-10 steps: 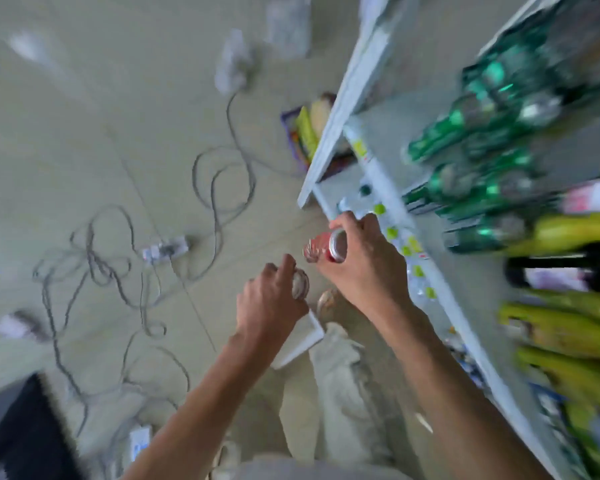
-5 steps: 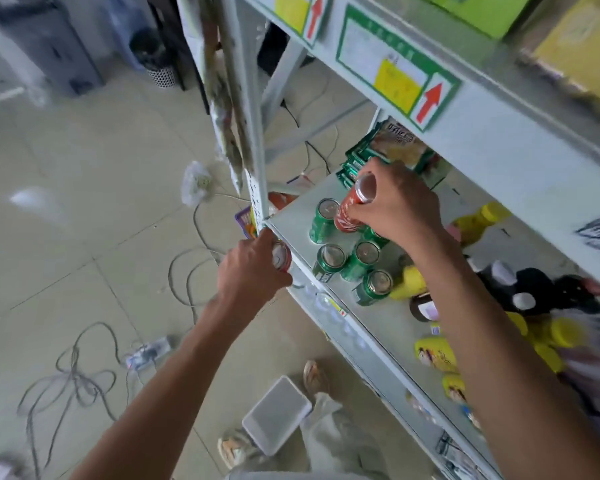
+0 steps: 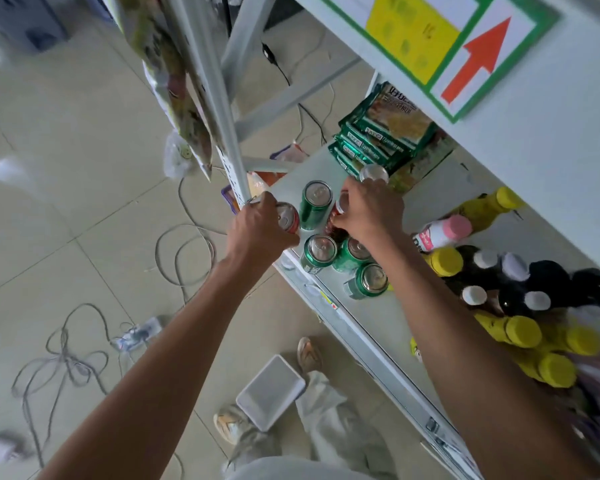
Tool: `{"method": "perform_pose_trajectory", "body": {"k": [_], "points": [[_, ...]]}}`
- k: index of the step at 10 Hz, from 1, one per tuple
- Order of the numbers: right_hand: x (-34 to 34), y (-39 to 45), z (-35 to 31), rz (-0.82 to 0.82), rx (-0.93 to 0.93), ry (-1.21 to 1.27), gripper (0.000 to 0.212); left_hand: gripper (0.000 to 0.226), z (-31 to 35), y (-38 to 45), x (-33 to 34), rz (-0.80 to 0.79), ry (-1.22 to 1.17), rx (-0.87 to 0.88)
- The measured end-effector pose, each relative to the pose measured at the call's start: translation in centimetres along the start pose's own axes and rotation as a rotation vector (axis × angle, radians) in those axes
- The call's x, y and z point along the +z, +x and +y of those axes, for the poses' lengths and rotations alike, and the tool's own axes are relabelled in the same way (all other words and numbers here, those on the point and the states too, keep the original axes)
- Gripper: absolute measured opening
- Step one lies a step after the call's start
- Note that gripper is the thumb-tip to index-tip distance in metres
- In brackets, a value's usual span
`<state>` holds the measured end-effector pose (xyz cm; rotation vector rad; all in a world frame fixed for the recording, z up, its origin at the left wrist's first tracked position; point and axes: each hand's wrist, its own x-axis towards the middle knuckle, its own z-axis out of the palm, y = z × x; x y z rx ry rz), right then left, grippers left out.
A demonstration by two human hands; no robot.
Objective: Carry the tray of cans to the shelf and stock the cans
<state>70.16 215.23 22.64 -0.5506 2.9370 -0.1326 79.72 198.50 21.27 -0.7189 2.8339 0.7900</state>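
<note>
Stocking step's on. Left hand (image 3: 258,227) grips a red can (image 3: 287,218) at the front corner of the shelf (image 3: 433,192), by the post (image 3: 219,109). Right hand (image 3: 369,209) is wrapped round another red can (image 3: 340,206), amid the green cans (image 3: 315,204). Tray (image 3: 270,391) sits on the floor near the feet & looks empty. Next, I'd guess: set both upright w/o knocking neighbours, then let go. Bottles (image 3: 445,231) stand just beside.
</note>
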Motion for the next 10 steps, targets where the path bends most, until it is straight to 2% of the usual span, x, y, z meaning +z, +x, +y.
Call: {"method": "perform_pose_trajectory", "body": {"k": [2,3,5,6,9,10], "points": [[0.9,0.2,-0.9,0.005,0.006,0.013,0.063,0.073,0.0,0.2,1.2,0.039,-0.108,0.050],[0.6,0.2,-0.6,-0.011,-0.011,-0.018,0.067,0.067,-0.1,0.2,1.0,0.035,-0.132,0.060],[0.8,-0.1,-0.2,0.035,-0.015,-0.103,0.052,0.064,-0.8,0.4,1.6,0.092,-0.264,0.061],[1.0,-0.1,-0.5,0.039,0.005,-0.109,0.051,0.065,-0.5,1.0,2.0,0.108,-0.278,0.091],[0.4,-0.1,-1.3,-0.032,0.042,-0.145,0.060,0.076,0.0,1.6,2.1,0.045,-0.227,0.151],[-0.5,-0.8,-0.8,0.021,0.069,-0.134,0.061,0.088,-0.9,0.5,2.0,0.020,-0.204,0.150]]}}
